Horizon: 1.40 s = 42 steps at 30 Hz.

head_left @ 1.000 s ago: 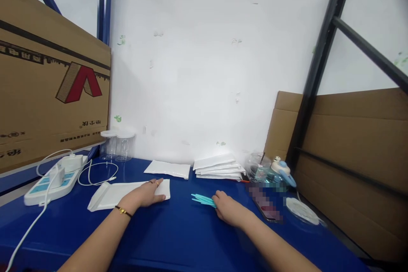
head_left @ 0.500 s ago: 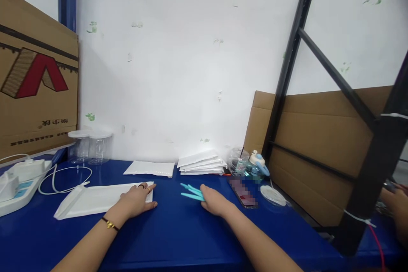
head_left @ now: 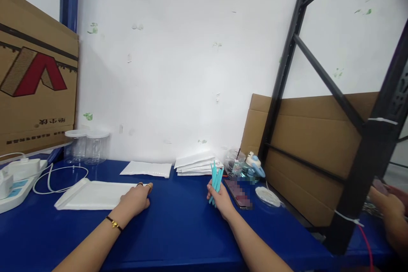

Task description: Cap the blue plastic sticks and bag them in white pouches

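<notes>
Turquoise sticks well back from table edge

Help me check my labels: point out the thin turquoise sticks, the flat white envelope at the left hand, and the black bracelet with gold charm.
Thin turquoise sticks [head_left: 217, 179]: head view, mid-bundle.
Flat white envelope [head_left: 95, 195]: head view, upper face.
Black bracelet with gold charm [head_left: 114, 224]: head view, on the charm.

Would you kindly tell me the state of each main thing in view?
Turquoise sticks: bunched, roughly upright
Right hand: closed around those sticks
Near envelope: lying flat
Left hand: touching that envelope's right end
Far envelope: lying flat
Envelope pile: stacked, slightly fanned
Clear jars: upright, lidded
Power strip: adapters plugged in
Phone: lying flat
Lidded bottle: upright
</notes>
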Tool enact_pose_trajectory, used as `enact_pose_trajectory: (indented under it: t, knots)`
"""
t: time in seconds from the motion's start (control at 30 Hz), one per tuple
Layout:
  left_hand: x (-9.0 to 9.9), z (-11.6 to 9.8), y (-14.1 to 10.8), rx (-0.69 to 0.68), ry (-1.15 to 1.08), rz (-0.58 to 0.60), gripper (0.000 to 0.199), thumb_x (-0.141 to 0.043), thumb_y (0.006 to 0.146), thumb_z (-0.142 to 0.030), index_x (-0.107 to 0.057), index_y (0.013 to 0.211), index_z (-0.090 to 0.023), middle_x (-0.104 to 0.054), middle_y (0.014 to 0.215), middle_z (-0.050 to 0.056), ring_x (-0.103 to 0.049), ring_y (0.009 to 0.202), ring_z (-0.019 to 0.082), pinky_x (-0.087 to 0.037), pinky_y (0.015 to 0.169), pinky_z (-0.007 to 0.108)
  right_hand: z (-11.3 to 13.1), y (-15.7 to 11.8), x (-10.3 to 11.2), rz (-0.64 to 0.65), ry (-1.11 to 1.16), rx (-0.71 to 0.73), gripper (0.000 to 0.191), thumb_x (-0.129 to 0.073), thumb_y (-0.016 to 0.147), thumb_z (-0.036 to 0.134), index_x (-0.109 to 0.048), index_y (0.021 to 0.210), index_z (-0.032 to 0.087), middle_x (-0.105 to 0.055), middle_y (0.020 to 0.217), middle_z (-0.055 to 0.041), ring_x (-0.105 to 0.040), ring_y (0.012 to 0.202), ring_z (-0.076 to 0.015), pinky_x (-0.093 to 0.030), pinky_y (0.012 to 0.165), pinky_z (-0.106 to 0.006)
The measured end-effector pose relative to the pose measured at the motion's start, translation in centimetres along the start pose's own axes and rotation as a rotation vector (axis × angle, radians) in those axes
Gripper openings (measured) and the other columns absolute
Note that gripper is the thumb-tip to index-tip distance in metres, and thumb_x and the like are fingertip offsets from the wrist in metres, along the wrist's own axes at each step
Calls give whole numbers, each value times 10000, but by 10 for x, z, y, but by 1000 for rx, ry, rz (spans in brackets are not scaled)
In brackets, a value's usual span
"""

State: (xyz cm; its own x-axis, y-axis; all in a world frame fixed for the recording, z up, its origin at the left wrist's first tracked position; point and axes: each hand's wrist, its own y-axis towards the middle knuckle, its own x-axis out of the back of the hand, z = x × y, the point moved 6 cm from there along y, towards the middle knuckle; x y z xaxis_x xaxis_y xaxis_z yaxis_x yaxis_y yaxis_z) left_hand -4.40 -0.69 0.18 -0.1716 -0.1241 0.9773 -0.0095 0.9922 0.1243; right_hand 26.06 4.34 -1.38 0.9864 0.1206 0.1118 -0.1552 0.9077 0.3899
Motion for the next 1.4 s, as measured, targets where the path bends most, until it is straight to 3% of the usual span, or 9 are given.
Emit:
enact_pose_trajectory:
  t: [0.17, 0.33, 0.5, 0.63, 0.77, 0.93, 1.13, 1.27, 1.4]
  knots:
    - [2, 7, -6, -30, 102, -15, 566, -347, 736, 34, -435, 1272, -128, -648, 1022, 159, -612, 973, 257, -436, 813, 347, 0, 0, -6, 68, -67, -55, 304, -569, 777, 469, -486, 879, 196, -453, 529, 78, -464, 415, -102, -374, 411, -213]
    - [20, 15, -27, 26, 49, -107, 433, -392, 701, -16, -581, 1038, -212, -679, 932, 71, -622, 875, 232, -420, 758, 316, 38, -18, 5, 140, -88, -62, 339, -596, 760, 495, -516, 878, 188, -370, 520, 92, -356, 373, -70, -288, 360, -192]
    - [25, -5, -72, -298, -372, 123, 423, -333, 620, -50, -654, 830, -230, -696, 706, -32, -621, 758, 159, -390, 865, 290, 96, -66, 29, 244, -182, -7, 351, -545, 816, 499, -553, 947, 174, -405, 538, 62, -397, 450, -90, -335, 447, -216]
    - [42, -9, -100, -374, -517, 258, 429, -393, 638, -125, -642, 953, -274, -689, 940, -58, -594, 926, 167, -227, 1058, 354, 110, -86, 38, 300, -394, -12, 298, -516, 838, 471, -600, 936, 202, -552, 644, 6, -514, 565, -143, -403, 540, -242]
    - [52, -12, -87, -103, -469, 111, 584, -558, 657, -444, -538, 1201, -233, -566, 1223, 100, -470, 1149, 319, -321, 974, 445, 110, -81, 29, 361, -654, 92, 249, -474, 860, 407, -633, 878, 216, -656, 835, -26, -597, 778, -206, -427, 687, -256]
    - [20, -33, -49, 275, -194, 54, 1086, -658, 496, -598, -283, 1408, -142, -339, 1373, 304, -289, 1237, 505, -263, 865, 659, 110, -76, 11, 415, -930, 198, 168, -433, 841, 255, -599, 840, 229, -650, 717, -2, -596, 658, -179, -366, 587, -230]
    - [5, -44, -30, -7, -148, 148, 1078, -691, 433, -260, -265, 1420, -172, -463, 1307, 239, -397, 1198, 421, -280, 930, 607, 109, -73, 13, 471, -1145, 219, 198, -425, 759, 112, -570, 807, 238, -665, 769, 0, -618, 722, -172, -342, 613, -220]
    - [2, -56, -32, -179, -199, 293, 1178, -732, 410, -360, -178, 1442, -239, -353, 1414, 192, -291, 1294, 407, -124, 1008, 645, 101, -61, 17, 486, -1337, 236, 207, -465, 725, 98, -575, 832, 237, -676, 803, -19, -627, 785, -200, -329, 631, -237]
    - [-2, -69, -26, -205, -238, 221, 1201, -730, 429, -445, -150, 1450, -193, -355, 1406, 206, -250, 1319, 399, -118, 1027, 629, 95, -44, 4, 511, -1484, 305, 204, -498, 722, 105, -584, 862, 226, -685, 839, -38, -626, 771, -207, -313, 625, -255]
